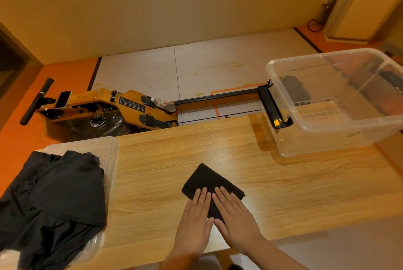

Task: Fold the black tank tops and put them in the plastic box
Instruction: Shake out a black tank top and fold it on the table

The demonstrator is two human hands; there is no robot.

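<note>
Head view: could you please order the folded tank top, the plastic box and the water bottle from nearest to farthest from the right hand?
1. Folded tank top: pressed under the right hand, mid-table.
2. Plastic box: on the table's far right.
3. Water bottle: on the rowing machine, beyond the table's far edge.

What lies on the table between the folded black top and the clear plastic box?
Nothing: bare wooden table separates them, seen in the head view.

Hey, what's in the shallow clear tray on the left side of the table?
A crumpled heap of black tank tops fills most of the tray. How many there are, and whatever lies beneath them, is covered by the top layers.
</note>
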